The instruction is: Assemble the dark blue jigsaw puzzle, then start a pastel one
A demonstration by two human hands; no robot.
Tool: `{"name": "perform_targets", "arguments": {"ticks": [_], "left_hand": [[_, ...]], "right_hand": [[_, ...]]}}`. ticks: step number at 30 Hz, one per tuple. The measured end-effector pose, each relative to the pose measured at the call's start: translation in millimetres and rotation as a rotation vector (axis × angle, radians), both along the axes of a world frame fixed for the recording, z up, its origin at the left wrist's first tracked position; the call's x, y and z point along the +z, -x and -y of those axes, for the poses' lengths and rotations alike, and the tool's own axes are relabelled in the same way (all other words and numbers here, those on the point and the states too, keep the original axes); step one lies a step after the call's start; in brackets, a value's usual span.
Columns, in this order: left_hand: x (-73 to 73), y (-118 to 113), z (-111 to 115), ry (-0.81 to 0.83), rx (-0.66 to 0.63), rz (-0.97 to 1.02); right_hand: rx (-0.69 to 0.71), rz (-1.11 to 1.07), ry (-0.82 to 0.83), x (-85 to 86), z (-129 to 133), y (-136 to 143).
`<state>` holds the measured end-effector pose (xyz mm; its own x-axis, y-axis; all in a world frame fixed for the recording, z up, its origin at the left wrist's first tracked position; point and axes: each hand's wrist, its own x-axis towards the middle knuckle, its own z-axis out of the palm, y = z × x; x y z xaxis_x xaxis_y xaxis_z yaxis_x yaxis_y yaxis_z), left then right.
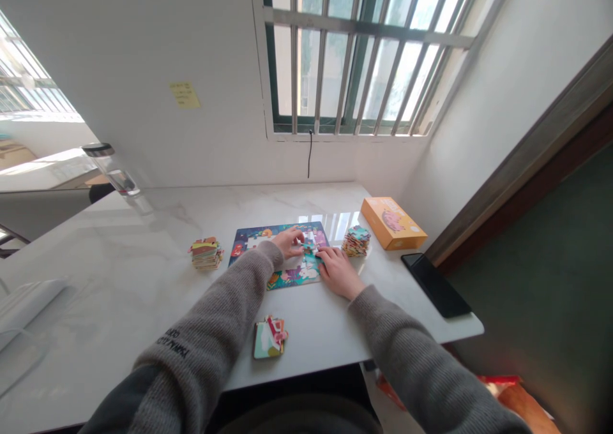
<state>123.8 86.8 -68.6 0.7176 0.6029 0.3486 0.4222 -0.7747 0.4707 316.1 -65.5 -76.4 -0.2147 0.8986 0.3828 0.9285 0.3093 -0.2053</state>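
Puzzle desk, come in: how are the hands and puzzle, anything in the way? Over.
Left hand over the puzzle, grip unclear. Right hand at its right edge, grip unclear too. Puzzle only part-filled. Left sleeve hides some of it.

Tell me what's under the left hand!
The puzzle is. You can see its colourful parts around the left hand, but the bit right beneath is covered, so I can't tell how that looks.

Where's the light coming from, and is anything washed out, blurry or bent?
In the head view, daylight enters through the barred window, partly washed out; glare marks the white tabletop between the puzzle board and orange box; writing on the yellow note is too blurred to read; the bottle leans, probably from lens distortion.
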Motion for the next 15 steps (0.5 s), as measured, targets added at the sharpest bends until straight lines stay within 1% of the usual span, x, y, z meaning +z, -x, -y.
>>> {"name": "perform_targets", "arguments": {"ticks": [4,7,11,15], "left_hand": [[-7.0,11.5,5.1,-0.042,0.033,0.006],[-10.0,15.0,2.6,-0.095,0.032,0.010],[-11.4,10.0,-10.0,-0.155,0.026,0.041],[-13.4,-2.9,-20.7,-0.152,0.040,0.046]], "right_hand": [[0.000,-0.007,0.006,-1.8,-1.3,-0.6],[0.000,-0.008,0.006,-2.7,-1.6,-1.1],[0.000,-0.007,0.003,-2.2,-1.0,-1.4],[0.001,-0.008,0.003,0.6,0.2,-0.5]]}}
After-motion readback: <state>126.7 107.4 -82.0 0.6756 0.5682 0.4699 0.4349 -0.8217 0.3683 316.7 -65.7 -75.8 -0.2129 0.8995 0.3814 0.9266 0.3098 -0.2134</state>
